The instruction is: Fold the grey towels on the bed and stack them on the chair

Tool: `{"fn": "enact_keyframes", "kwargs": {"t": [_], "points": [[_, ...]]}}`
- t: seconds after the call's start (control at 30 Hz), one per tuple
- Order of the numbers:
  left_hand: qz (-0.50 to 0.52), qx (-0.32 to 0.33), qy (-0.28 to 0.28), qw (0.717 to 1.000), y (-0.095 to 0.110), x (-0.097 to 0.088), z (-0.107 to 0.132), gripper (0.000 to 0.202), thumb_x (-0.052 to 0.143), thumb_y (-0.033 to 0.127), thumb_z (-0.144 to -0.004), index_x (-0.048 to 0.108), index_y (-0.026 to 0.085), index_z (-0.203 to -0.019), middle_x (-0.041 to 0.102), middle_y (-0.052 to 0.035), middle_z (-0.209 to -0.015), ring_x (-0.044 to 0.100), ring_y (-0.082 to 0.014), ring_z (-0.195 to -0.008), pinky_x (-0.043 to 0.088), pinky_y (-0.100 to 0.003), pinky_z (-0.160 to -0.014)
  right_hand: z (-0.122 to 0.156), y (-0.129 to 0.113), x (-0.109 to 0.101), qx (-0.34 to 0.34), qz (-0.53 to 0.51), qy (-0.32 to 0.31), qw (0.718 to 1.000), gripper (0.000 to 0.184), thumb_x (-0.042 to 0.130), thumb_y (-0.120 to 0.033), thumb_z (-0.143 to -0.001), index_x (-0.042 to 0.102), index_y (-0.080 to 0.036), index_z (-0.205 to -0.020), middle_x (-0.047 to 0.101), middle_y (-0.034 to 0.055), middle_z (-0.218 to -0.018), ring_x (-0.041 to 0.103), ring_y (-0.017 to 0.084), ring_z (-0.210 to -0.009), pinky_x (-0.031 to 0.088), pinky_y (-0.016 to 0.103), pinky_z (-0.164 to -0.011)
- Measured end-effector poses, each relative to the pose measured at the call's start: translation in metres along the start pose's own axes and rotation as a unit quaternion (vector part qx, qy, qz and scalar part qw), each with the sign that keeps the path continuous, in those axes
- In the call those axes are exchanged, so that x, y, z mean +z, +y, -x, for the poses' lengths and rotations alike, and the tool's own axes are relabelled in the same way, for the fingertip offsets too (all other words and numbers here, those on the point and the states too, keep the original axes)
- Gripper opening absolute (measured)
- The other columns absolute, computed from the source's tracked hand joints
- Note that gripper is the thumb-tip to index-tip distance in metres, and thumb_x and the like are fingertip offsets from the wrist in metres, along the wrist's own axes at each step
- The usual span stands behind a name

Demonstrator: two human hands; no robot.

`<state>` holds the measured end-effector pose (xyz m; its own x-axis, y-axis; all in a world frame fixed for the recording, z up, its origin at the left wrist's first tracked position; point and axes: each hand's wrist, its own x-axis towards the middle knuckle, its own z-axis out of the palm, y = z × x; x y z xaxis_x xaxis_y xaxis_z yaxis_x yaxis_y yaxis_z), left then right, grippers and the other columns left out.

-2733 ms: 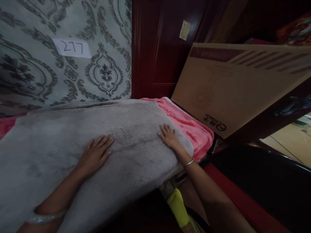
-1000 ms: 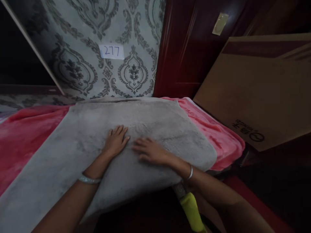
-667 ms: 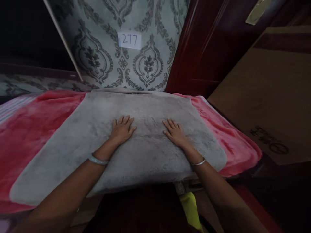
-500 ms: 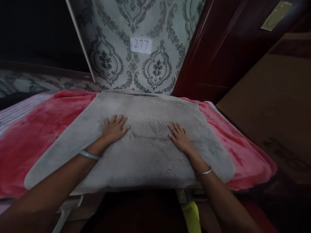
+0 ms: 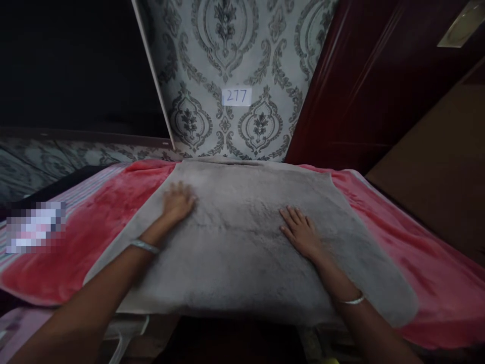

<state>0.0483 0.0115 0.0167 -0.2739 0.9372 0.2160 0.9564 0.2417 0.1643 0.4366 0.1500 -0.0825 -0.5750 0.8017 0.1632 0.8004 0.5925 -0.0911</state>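
Note:
A grey plush cloth [image 5: 235, 273] lies spread over a red plush blanket [image 5: 98, 222], which shows on both sides of it. Wrinkles run across the middle of the grey cloth. My left hand [image 5: 179, 201], blurred by motion, is over the grey cloth's left part, near the edge where the red begins; its fingers are smeared. On the right part of the grey cloth, my right hand [image 5: 300, 231] rests flat, palm down with the fingers stretched out. Neither hand has anything in it that I can see. A bracelet circles each wrist.
Patterned wallpaper [image 5: 261, 45] bearing a paper marked 277 [image 5: 237, 96] rises behind. A dark screen [image 5: 76, 65] stands at left, a dark red door [image 5: 348, 86] at right beside a cardboard box [image 5: 435, 162]. Striped fabric [image 5: 94, 182] lies under the red blanket.
The view has shifted, so the scene sits lower and further right. My left hand has slid leftward over the grey cloth and blurred. My right hand stays flat in about the same place.

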Motion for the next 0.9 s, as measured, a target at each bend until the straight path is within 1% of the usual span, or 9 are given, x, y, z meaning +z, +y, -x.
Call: {"fn": "enact_keyframes", "kwargs": {"t": [0.07, 0.13, 0.2, 0.27, 0.33, 0.47, 0.6, 0.77, 0.9], "points": [[0.011, 0.044, -0.022, 0.999, 0.042, 0.023, -0.014, 0.047, 0.049, 0.043, -0.101, 0.053, 0.027, -0.146, 0.045, -0.0099, -0.160, 0.038, -0.0350, -0.149, 0.035, -0.057, -0.118, 0.000, 0.001, 0.002, -0.001, 0.005, 0.010, 1.000, 0.060, 0.029, -0.052, -0.104, 0.034, -0.034, -0.162, 0.028, 0.0043, -0.170, 0.024, 0.030, -0.156, 0.027, 0.060, -0.122], [0.030, 0.149, -0.091, 0.984, 0.087, 0.049, -0.022, 0.054, 0.047, 0.041, -0.100, 0.047, 0.026, -0.152, 0.035, -0.0123, -0.166, 0.027, -0.0353, -0.155, 0.027, -0.060, -0.122, 0.001, 0.003, 0.005, 0.000, 0.012, 0.018, 1.000, 0.060, 0.029, -0.051, -0.104, 0.036, -0.033, -0.161, 0.029, 0.0040, -0.169, 0.025, 0.029, -0.156, 0.028, 0.059, -0.122], [0.041, 0.230, -0.114, 0.966, 0.122, 0.072, -0.024, 0.057, 0.045, 0.045, -0.100, 0.044, 0.025, -0.154, 0.032, -0.0127, -0.168, 0.026, -0.0368, -0.155, 0.024, -0.063, -0.122, 0.002, 0.005, 0.009, -0.004, 0.019, 0.026, 0.999, 0.060, 0.028, -0.050, -0.104, 0.036, -0.033, -0.161, 0.031, 0.0039, -0.168, 0.027, 0.029, -0.155, 0.030, 0.059, -0.121], [0.046, 0.261, -0.091, 0.960, 0.141, 0.088, -0.021, 0.060, 0.040, 0.049, -0.101, 0.041, 0.025, -0.156, 0.033, -0.0133, -0.167, 0.026, -0.0379, -0.155, 0.021, -0.067, -0.122, 0.002, 0.009, 0.013, -0.012, 0.023, 0.038, 0.999, 0.060, 0.028, -0.050, -0.104, 0.034, -0.035, -0.162, 0.033, 0.0038, -0.167, 0.028, 0.030, -0.154, 0.032, 0.060, -0.120], [0.048, 0.263, -0.069, 0.961, 0.142, 0.095, -0.018, 0.061, 0.038, 0.051, -0.102, 0.040, 0.026, -0.157, 0.035, -0.0124, -0.166, 0.025, -0.0373, -0.155, 0.020, -0.067, -0.123, 0.003, 0.012, 0.017, -0.023, 0.022, 0.051, 0.998, 0.060, 0.027, -0.050, -0.104, 0.032, -0.036, -0.162, 0.034, 0.0037, -0.167, 0.028, 0.030, -0.154, 0.034, 0.061, -0.118], [0.031, 0.203, -0.064, 0.977, 0.101, 0.087, -0.015, 0.065, 0.039, 0.056, -0.101, 0.040, 0.026, -0.158, 0.035, -0.0116, -0.166, 0.024, -0.0370, -0.155, 0.020, -0.065, -0.123, 0.003, 0.017, 0.022, -0.030, 0.021, 0.055, 0.998, 0.061, 0.026, -0.051, -0.104, 0.031, -0.036, -0.163, 0.034, 0.0037, -0.167, 0.028, 0.030, -0.154, 0.034, 0.060, -0.118], [-0.013, 0.071, -0.074, 0.995, 0.026, 0.061, -0.007, 0.065, 0.036, 0.054, -0.102, 0.039, 0.024, -0.159, 0.033, -0.0109, -0.167, 0.024, -0.0350, -0.156, 0.019, -0.058, -0.125, 0.003, 0.016, 0.022, -0.024, 0.020, 0.049, 0.998, 0.061, 0.024, -0.052, -0.104, 0.037, -0.033, -0.161, 0.034, 0.0044, -0.167, 0.028, 0.031, -0.154, 0.034, 0.060, -0.118], [-0.064, -0.090, -0.062, 0.992, -0.072, 0.027, 0.019, 0.065, 0.029, 0.050, -0.102, 0.038, 0.021, -0.159, 0.030, -0.0112, -0.169, 0.022, -0.0359, -0.156, 0.019, -0.061, -0.124, 0.004, 0.013, 0.019, -0.018, 0.022, 0.053, 0.998, 0.061, 0.025, -0.051, -0.104, 0.036, -0.034, -0.161, 0.034, 0.0040, -0.167, 0.028, 0.030, -0.154, 0.032, 0.059, -0.119], [-0.053, -0.162, -0.047, 0.984, -0.112, 0.014, 0.034, 0.068, 0.024, 0.050, -0.102, 0.036, 0.018, -0.160, 0.028, -0.0131, -0.169, 0.025, -0.0349, -0.155, 0.022, -0.060, -0.123, 0.004, 0.015, 0.015, -0.011, 0.027, 0.030, 0.999, 0.061, 0.026, -0.051, -0.105, 0.030, -0.035, -0.163, 0.030, 0.0032, -0.169, 0.024, 0.030, -0.155, 0.030, 0.059, -0.120]]}}
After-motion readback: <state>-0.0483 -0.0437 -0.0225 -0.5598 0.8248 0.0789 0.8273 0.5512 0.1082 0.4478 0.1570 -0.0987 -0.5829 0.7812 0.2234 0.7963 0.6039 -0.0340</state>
